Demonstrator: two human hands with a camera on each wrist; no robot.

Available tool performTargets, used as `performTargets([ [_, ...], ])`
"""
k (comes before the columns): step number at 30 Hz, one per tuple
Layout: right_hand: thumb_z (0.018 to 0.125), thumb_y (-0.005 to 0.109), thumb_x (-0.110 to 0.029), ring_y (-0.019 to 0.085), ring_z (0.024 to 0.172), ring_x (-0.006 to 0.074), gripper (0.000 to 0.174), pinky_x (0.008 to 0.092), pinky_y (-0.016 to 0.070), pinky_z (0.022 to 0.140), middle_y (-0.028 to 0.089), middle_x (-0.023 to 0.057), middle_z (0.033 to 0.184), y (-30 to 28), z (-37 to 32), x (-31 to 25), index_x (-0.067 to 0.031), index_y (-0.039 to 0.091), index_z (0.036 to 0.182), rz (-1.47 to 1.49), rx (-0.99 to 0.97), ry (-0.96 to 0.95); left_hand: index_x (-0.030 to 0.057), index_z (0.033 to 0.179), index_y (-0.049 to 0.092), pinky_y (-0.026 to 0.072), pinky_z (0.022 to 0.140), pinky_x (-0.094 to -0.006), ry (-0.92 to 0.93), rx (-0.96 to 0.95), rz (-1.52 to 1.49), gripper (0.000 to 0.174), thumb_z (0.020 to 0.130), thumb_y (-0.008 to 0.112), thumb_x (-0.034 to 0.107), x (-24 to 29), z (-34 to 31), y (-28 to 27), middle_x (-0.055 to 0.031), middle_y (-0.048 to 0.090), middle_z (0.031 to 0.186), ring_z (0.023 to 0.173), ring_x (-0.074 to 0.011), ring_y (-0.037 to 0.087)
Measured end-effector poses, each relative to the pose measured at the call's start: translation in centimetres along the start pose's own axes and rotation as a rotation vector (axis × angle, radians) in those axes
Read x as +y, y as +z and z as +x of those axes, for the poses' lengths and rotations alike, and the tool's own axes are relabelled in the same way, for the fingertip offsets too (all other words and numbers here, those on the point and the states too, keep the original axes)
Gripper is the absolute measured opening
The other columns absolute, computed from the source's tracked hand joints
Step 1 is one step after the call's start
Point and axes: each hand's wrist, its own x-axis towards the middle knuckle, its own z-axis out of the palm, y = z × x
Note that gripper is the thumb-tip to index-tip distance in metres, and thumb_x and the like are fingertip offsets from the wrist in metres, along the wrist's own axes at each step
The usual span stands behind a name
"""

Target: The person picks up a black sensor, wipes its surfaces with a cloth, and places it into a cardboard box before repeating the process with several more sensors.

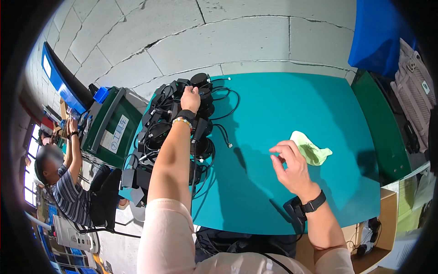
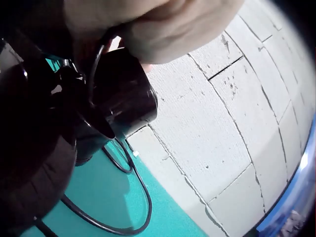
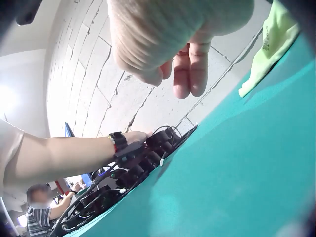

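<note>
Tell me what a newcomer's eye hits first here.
Probably the dense pile of black devices and cables along the left side of the teal table, with the left hand at its far end. Next, the pale green cloth on the table's right half, with the right hand hanging open beside it. Then the person in stripes at the far left.

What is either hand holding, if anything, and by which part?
The right hand holds nothing. The left hand is at the black devices; its hold, if any, cannot be told.
</note>
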Motion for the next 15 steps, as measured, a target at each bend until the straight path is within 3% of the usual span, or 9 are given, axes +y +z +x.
performTargets([
  [4, 0.078, 0.059, 0.002, 0.059, 0.062, 0.0208, 0.016, 0.0307, 0.0485, 0.052, 0.054, 0.0081, 0.092, 0.0, 0.0, 0.0, -0.0036, 0.056, 0.092, 0.004, -0.003, 0.01, 0.0063, 0.11, 0.059, 0.044, 0.088, -0.0397, 0.122, 0.001, 0.152, 0.034, 0.087, 0.047, 0.029, 0.4, 0.5, -0.8, -0.0193, 0.058, 0.11, 0.101, -0.0372, 0.055],
  [6, 0.078, 0.059, 0.002, 0.059, 0.062, 0.0206, 0.016, 0.0305, 0.0486, 0.052, 0.054, 0.0079, 0.092, 0.0, 0.0, -0.1, -0.0037, 0.056, 0.092, -0.002, -0.012, 0.008, 0.0074, 0.11, 0.06, 0.0433, 0.089, -0.0404, 0.108, -0.027, 0.131, 0.04, 0.085, 0.05, 0.037, 2.2, -0.5, -1.7, -0.0194, 0.055, 0.113, 0.104, -0.0375, 0.053],
  [8, 0.078, 0.059, 0.002, 0.059, 0.062, 0.0204, 0.016, 0.0302, 0.0486, 0.052, 0.054, 0.0078, 0.092, -0.1, 0.1, -0.2, -0.0039, 0.056, 0.092, -0.009, -0.018, 0.008, 0.0077, 0.111, 0.058, 0.0424, 0.088, -0.0437, 0.109, -0.082, 0.251, 0.053, 0.074, 0.06, 0.046, 4.7, -2.7, -2.3, -0.0193, 0.055, 0.114, 0.106, -0.0356, 0.053],
  [9, 0.077, 0.06, 0.002, 0.059, 0.061, 0.02, 0.016, 0.0301, 0.0486, 0.052, 0.054, 0.0075, 0.092, -0.1, 0.1, -0.2, -0.004, 0.056, 0.092, -0.017, -0.017, 0.004, 0.0077, 0.111, 0.058, 0.0424, 0.088, -0.0437, 0.109, -0.082, 0.251, 0.053, 0.074, 0.06, 0.046, 5.2, -3.3, -2.6, -0.0193, 0.055, 0.114, 0.106, -0.0356, 0.053],
  [11, 0.077, 0.06, 0.001, 0.059, 0.061, 0.0197, 0.016, 0.03, 0.0486, 0.052, 0.054, 0.0072, 0.092, -0.1, 0.1, -0.2, -0.0041, 0.056, 0.092, -0.027, -0.017, 0.002, 0.0108, 0.116, 0.053, 0.0442, 0.085, -0.0445, 0.236, -0.176, 0.62, 0.073, 0.057, 0.076, 0.046, 5.6, -4.0, -2.8, -0.0162, 0.054, 0.116, 0.106, -0.0317, 0.054],
  [15, 0.077, 0.061, 0.001, 0.058, 0.06, 0.0182, 0.017, 0.0296, 0.0478, 0.051, 0.054, 0.0065, 0.091, -0.2, 0.1, -0.2, -0.0049, 0.056, 0.092, -0.066, -0.042, -0.002, 0.0142, 0.116, 0.048, 0.0419, 0.086, -0.043, 0.265, -0.247, 0.726, 0.082, 0.048, 0.083, 0.042, 4.8, -3.3, -2.9, -0.0113, 0.052, 0.111, 0.105, -0.0298, 0.052],
])
